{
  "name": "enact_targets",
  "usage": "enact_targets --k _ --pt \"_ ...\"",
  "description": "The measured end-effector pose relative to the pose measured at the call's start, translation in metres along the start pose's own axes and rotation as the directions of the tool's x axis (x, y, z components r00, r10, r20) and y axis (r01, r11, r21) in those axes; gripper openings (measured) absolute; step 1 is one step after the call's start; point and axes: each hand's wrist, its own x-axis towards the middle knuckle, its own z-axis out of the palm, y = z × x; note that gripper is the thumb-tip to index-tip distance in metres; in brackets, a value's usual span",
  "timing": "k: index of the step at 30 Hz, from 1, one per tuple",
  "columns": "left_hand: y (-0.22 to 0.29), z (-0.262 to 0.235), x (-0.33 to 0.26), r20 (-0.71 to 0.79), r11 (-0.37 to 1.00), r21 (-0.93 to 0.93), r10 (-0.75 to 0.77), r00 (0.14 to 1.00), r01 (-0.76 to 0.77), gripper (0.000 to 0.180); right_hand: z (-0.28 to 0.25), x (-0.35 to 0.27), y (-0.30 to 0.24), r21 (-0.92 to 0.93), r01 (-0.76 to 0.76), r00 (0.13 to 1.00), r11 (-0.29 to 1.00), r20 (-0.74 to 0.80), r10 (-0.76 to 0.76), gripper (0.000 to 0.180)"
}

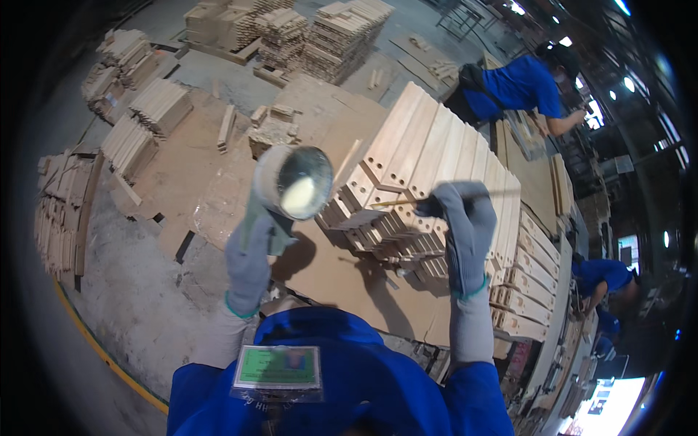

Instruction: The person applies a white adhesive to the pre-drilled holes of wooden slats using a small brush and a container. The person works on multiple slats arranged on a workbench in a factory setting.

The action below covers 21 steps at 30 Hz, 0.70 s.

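My left hand (249, 258), in a grey glove, is closed around a round cup (268, 180) tilted toward me. A pale, creamy liquid (299, 195) lies at the bottom of the cup. In my gloved right hand (465, 227), a thin stick-like tool (396, 203) is pinched, pointing left. Its tip is over the drilled ends of a stack of light wooden pieces (424, 142); whether it touches the wood I cannot tell. Several round holes show in those ends. The right wrist is just above the near side of the stack.
More shaped wooden parts (525, 283) are stacked to the right. Wood piles (160, 105) stand on the floor at left, with taller piles (342, 36) at the back. Cardboard (313, 109) covers part of the floor. A co-worker in blue (512, 87) works at the far right, others beyond.
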Motion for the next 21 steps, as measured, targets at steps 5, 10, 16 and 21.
enact_targets --k 5,10,16,21 --pt "0.002 -0.013 0.006 -0.047 1.000 0.012 -0.027 0.999 0.027 0.021 -0.013 0.029 0.031 -0.200 -0.058 0.996 0.978 0.051 0.070 0.021" --pt "0.000 -0.015 0.005 -0.061 0.994 -0.085 -0.068 0.996 0.063 0.021 -0.003 0.038 0.042 -0.291 -0.018 0.995 0.957 0.093 0.047 0.027" --pt "0.006 -0.012 0.005 -0.035 0.998 0.062 -0.008 0.999 0.010 0.022 -0.006 0.041 0.046 -0.428 0.103 0.991 0.898 0.124 -0.054 0.028" --pt "-0.001 -0.011 0.004 -0.054 0.985 -0.126 -0.127 0.990 0.119 0.022 -0.014 0.041 0.039 -0.397 0.131 0.985 0.908 0.155 -0.074 0.028"
